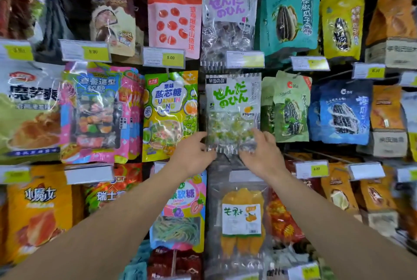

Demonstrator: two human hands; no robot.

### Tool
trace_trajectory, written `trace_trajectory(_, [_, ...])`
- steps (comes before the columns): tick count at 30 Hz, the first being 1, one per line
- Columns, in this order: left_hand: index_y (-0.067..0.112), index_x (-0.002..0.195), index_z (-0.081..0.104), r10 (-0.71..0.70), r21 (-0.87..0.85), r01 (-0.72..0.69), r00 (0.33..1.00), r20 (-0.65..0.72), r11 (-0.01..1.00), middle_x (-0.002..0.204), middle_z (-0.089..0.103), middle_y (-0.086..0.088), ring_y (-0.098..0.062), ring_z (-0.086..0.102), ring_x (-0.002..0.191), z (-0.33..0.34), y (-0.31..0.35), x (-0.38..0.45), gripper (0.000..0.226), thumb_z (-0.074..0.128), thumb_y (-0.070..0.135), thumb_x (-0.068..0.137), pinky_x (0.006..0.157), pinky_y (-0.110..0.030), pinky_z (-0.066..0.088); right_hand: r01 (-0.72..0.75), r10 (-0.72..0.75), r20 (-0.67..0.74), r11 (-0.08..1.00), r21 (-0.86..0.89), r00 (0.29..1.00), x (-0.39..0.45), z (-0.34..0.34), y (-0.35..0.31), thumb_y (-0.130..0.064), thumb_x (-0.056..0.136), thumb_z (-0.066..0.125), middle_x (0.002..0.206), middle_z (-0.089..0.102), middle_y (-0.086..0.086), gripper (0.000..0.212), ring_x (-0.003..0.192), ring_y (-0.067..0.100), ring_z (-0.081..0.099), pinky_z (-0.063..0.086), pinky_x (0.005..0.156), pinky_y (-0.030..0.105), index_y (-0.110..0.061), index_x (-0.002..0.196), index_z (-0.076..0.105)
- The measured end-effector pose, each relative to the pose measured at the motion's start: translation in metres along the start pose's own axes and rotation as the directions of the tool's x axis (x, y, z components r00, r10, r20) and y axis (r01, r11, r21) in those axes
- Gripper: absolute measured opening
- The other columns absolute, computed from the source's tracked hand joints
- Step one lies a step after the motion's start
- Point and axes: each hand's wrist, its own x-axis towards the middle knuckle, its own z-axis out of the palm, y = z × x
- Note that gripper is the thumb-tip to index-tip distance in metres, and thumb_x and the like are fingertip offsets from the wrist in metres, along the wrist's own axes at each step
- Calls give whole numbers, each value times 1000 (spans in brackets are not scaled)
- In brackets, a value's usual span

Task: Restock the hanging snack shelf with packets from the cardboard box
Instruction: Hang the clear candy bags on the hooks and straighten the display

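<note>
Head view: both hands at the lower edge of a hanging candy packet.

Left hand [193,154] and right hand [261,153] pinch the bottom corners of the clear green-lettered packet [232,110], fingers curled on its lower seam, probably steadying it so it hangs square on its peg. Directly above hangs a purple-lettered packet [229,24]; directly below, a mango packet [242,218]. Left of the left hand hangs a yellow-green candy bag [169,115]; right of the right hand, a green seed bag [288,110]. No cardboard box is in view.
</note>
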Motion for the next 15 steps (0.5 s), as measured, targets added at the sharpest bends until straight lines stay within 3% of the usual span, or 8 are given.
trace_trajectory(6, [15, 137, 52, 87, -96, -87, 996, 1, 992, 126, 65, -6, -26, 64, 109, -25, -19, -48, 52, 67, 24, 88, 92, -38, 51, -56, 57, 14, 995, -77, 998, -59, 6, -39, -36, 93, 62, 157, 26, 9, 72, 125, 37, 51, 46, 101, 41, -21, 155, 29])
trace_trajectory(8, [17, 135, 55, 85, -104, -83, 996, 21, 991, 127, 64, -5, -23, 63, 113, -30, -31, -74, 52, 67, 30, 86, 95, -36, 49, -35, 36, 16, 994, -105, 999, -89, 16, -52, -34, 93, 64, 153, 34, 12, 68, 132, 35, 45, 39, 105, 37, -16, 152, 36])
trace_trajectory(11, [18, 137, 55, 71, -16, -70, 996, 49, 997, 134, 61, -2, -21, 60, 118, -33, -58, -119, 52, 67, 31, 87, 98, -29, 45, -13, 29, 86, 983, -185, 996, -140, 37, -67, -37, 90, 65, 148, 42, 13, 66, 136, 36, 41, 37, 110, 39, -14, 147, 40])
trace_trajectory(15, [16, 143, 49, 47, 114, -64, 989, 142, 991, 138, 59, -6, -26, 58, 122, -35, -103, -189, 61, 62, 40, 88, 101, -32, 44, -24, 76, 238, 977, -214, 968, -216, 70, -85, -41, 90, 61, 150, 36, 10, 70, 136, 36, 39, 40, 108, 44, -16, 150, 34])
